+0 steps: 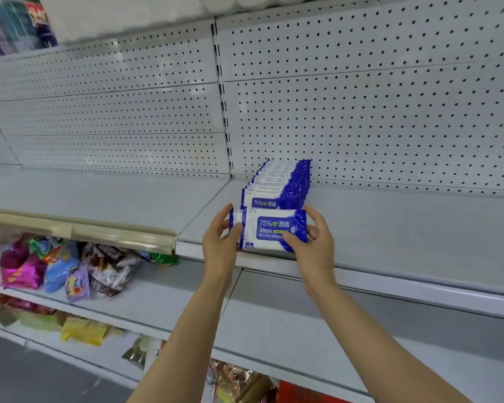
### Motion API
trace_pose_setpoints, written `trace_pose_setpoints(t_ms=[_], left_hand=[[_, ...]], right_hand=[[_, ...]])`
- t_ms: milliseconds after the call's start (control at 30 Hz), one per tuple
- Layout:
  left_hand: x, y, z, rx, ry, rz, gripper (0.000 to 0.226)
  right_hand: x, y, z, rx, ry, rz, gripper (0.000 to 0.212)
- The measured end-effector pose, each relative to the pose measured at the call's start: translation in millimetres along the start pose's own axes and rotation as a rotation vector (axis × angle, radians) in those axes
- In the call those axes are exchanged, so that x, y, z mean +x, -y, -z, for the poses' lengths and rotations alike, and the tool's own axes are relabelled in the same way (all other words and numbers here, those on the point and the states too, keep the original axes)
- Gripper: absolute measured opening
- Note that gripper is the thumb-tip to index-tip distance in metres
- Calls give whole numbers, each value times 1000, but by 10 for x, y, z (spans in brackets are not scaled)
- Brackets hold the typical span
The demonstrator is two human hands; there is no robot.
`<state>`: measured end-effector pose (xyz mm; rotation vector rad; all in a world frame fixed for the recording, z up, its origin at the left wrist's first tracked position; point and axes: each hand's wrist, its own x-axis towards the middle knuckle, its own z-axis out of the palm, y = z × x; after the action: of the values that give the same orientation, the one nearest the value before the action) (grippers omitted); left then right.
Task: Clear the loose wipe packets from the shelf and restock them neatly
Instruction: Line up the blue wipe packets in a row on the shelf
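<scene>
**A:** What do you have closest to you?

**B:** Both hands, at the front lip of the shelf [390,228]. My left hand [220,242] curls round the left end of a wipe packet [274,229], thumb on its face. My right hand [317,242] pinches the right end, thumb on the lower corner, fingers wrapped behind. The packet stands upright on the shelf's front edge, label toward me. There looks to be at least one more packet tucked behind it in the same grip; I can't tell how many.

**B:** Directly behind the held packet, farther back on the shelf, stands the row of packets [282,184], leaning toward the pegboard back panel [361,112].

**A:** What could go wrong?

**B:** Two things, I judge. The held packet sits right at the shelf's lip, so if either hand loosens before it is pushed back, it could tip forward and drop to the lower shelves. And the row already leans; shoving the new packet in hard could fan it out or topple it sideways, since nothing braces its sides.

**A:** Counts?

**B:** Two hands, one clearly held packet, one row of packets, roughly a dozen or more, edges too crowded to count exactly. Down to the left of the held packet lies a heap of snack bags [64,266].
</scene>
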<state>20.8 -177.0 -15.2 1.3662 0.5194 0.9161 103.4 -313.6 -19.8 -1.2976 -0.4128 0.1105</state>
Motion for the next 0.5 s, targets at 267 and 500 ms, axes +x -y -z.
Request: trace_pose_setpoints(t_ms=[267,500], left_hand=[[441,144,86,261,158,51,53],[787,20,118,1028,398,43,47]], right_hand=[[146,-231,-397,-239,-141,-31,64],[264,24,-393,-722,-66,-215,50]])
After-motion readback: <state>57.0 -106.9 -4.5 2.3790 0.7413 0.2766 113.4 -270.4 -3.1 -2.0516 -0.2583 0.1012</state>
